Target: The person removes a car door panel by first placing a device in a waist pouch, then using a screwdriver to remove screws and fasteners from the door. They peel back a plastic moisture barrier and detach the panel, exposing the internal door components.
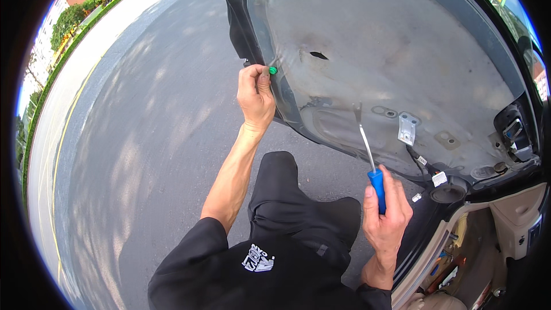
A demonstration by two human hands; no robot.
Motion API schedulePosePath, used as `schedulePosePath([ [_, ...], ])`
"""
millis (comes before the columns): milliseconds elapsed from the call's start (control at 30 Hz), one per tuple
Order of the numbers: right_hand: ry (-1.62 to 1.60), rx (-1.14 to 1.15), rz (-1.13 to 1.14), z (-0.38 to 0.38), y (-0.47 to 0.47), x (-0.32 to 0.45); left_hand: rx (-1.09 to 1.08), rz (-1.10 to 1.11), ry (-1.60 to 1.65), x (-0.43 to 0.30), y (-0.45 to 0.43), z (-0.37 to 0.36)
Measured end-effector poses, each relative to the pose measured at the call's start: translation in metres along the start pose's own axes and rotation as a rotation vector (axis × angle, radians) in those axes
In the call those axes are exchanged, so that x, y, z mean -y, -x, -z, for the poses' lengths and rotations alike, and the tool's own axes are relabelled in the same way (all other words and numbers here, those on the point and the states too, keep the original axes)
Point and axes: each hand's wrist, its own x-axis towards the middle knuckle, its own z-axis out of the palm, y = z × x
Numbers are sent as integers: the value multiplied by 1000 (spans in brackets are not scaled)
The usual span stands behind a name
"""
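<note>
My left hand [257, 94] pinches a small green plastic trim clip [273, 70] between thumb and fingers at the edge of the open car door. Whether the clip sits in a hole there, I cannot tell. The door's inner side [387, 43] has no trim panel on it and is covered by a grey liner with a small tear. My right hand [387, 215] grips the blue handle of a fork-tipped trim removal tool [377, 187]. Its metal shaft points up across the door's lower part, near a silver metal bracket [407, 129].
A white wiring connector [439, 179] hangs from the door beside a round speaker [448, 192], with a smaller white plug [416, 197] near it. The inner door handle [516, 133] is at the right. Tools [447, 277] lie inside the car at the lower right. Asphalt [150, 116] stretches to the left.
</note>
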Motion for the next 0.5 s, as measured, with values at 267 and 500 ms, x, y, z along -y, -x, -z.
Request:
schedulePosePath([
  [267,471,13,204,-77,-63,56,-49,-35,45,-5,-8,-9],
  [500,767,37,369,-81,-79,72,-76,-25,62,-4,-8,-7],
])
